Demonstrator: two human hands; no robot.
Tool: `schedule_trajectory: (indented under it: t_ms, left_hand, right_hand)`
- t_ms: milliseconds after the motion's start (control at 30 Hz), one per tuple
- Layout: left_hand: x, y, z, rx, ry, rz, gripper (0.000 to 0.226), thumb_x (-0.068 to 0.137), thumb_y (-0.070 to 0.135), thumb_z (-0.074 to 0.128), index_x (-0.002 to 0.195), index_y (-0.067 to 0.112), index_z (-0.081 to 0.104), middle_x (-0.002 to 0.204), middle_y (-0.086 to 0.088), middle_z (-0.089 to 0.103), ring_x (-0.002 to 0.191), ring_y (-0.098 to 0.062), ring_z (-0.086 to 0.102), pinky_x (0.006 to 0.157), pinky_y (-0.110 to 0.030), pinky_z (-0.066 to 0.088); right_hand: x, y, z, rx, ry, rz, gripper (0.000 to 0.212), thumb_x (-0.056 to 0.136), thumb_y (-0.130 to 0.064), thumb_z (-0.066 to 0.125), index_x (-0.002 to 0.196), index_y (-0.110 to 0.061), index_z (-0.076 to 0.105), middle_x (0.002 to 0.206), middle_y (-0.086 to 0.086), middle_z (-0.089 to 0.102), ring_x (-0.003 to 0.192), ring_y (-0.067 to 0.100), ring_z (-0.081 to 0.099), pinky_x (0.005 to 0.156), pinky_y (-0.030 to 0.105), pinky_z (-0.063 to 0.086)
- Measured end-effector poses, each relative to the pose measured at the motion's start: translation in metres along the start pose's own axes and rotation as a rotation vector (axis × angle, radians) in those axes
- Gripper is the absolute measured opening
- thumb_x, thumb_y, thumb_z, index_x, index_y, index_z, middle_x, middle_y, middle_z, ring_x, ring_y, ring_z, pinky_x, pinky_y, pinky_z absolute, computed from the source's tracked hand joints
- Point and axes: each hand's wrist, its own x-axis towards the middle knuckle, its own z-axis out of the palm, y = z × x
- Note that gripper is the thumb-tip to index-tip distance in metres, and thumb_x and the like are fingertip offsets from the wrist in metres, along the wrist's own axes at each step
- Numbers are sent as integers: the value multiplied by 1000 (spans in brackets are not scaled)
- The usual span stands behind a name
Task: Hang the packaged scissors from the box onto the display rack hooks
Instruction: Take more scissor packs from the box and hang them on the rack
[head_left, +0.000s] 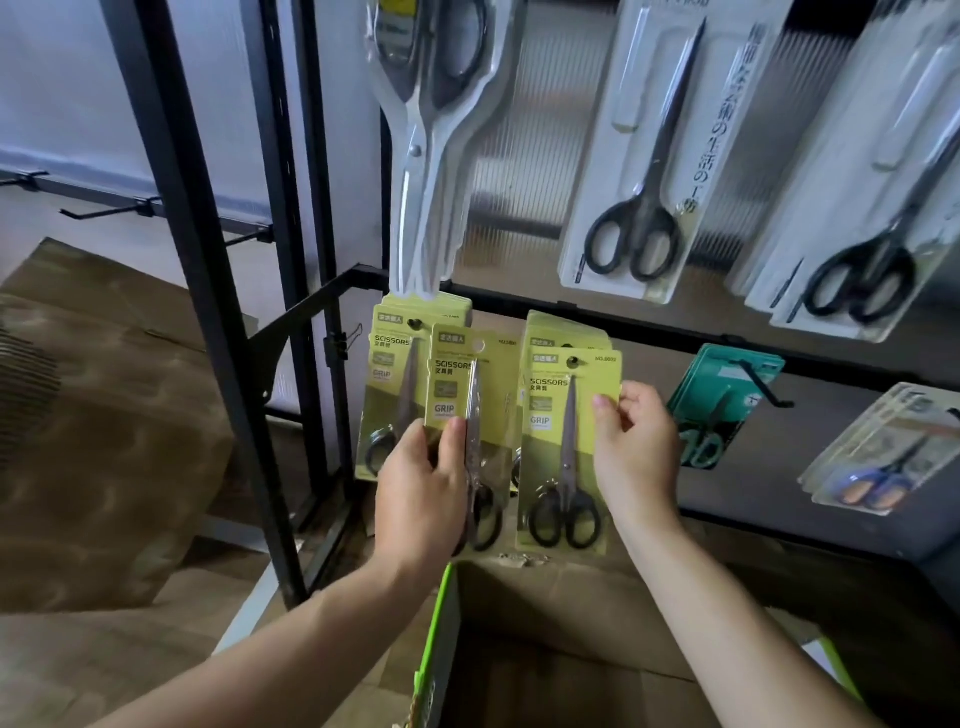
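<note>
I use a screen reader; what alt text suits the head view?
A person's left hand holds a yellow scissors pack, not yet hooked, before the display rack; the right hand pinches the edge of a hung pack beside it.

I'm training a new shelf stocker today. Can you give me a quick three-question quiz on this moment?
1. True or false: the left hand holds a yellow scissors pack.
2. What does the right hand pinch? A) a teal pack B) the front hanging yellow pack C) the box
3. Fill in: that hanging pack's scissors handles are ____.
Key: 1 true; 2 B; 3 black.
</note>
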Motion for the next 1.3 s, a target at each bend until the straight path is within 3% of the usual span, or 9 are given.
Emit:
schedule_trajectory:
  t_ms: [133, 267, 433, 533, 667, 767, 933, 1133, 1300]
  left_hand:
    - [0, -3, 0, -33, -7, 11, 33, 99, 37, 49, 80, 11, 54, 56, 5, 47, 43, -6, 39, 41, -24, 34]
    - [0, -2, 6, -60, -123, 65, 24, 100, 34, 49, 82, 18, 54, 53, 19, 52, 48, 1, 45, 49, -19, 35]
    - [1, -1, 17, -137, -188, 90, 18, 99, 30, 51, 87, 18, 54, 54, 20, 52, 49, 2, 45, 47, -11, 36]
    - [0, 0, 26, -162, -218, 121, 14, 99, 27, 52, 90, 18, 57, 63, 24, 59, 58, 7, 52, 54, -9, 42]
    - [-3, 5, 40, -144, -278, 129, 21, 100, 22, 52, 79, 22, 49, 56, 24, 56, 51, 8, 51, 48, -7, 38]
    - [1, 3, 54, -138, -287, 48, 16, 98, 27, 55, 85, 18, 58, 70, 11, 64, 65, -2, 63, 57, -19, 52]
    - [8, -1, 66, -14, -237, -58, 20, 97, 34, 56, 86, 17, 58, 75, 6, 63, 70, -10, 61, 58, -22, 50]
    - [20, -1, 67, 150, -164, -71, 21, 94, 28, 60, 108, 20, 47, 102, -2, 61, 91, -20, 64, 83, -42, 56]
    - [13, -1, 69, 391, -243, 63, 41, 91, 13, 52, 131, 11, 43, 124, -7, 46, 111, -26, 52, 96, -34, 42]
  right_hand:
    - [8, -1, 5, -35, 10, 6, 23, 96, -22, 60, 117, -13, 58, 94, -9, 54, 86, 9, 54, 61, 7, 35]
    - [18, 3, 13, -65, 1, 18, 13, 93, -27, 63, 98, -19, 53, 89, -2, 60, 81, 17, 58, 58, 14, 37]
    - [19, 4, 6, -82, -23, 53, 19, 94, -30, 63, 103, -17, 55, 89, -6, 60, 83, 16, 59, 62, 24, 40]
    - [11, 3, -8, -51, -19, -7, 16, 98, -30, 54, 105, -16, 58, 96, -4, 62, 84, 10, 57, 65, 18, 41]
    - [-4, -1, -18, 33, -202, -78, 14, 96, -32, 56, 99, -20, 61, 86, -6, 65, 77, 3, 61, 64, 13, 47]
    - [-4, 0, -16, -22, -179, -92, 11, 95, -28, 60, 98, -17, 63, 84, -6, 66, 73, 7, 61, 57, 12, 43]
    - [5, 4, -11, -102, -176, -51, 17, 95, -28, 60, 95, -11, 64, 82, 2, 67, 76, 20, 63, 62, 29, 47]
    - [17, 6, -1, -130, -117, -44, 25, 92, -29, 65, 111, -16, 54, 93, -4, 59, 84, 13, 58, 59, 11, 36]
    - [20, 12, 4, -194, -89, -102, 28, 91, -30, 66, 106, -13, 50, 97, 4, 58, 82, 15, 55, 58, 10, 33]
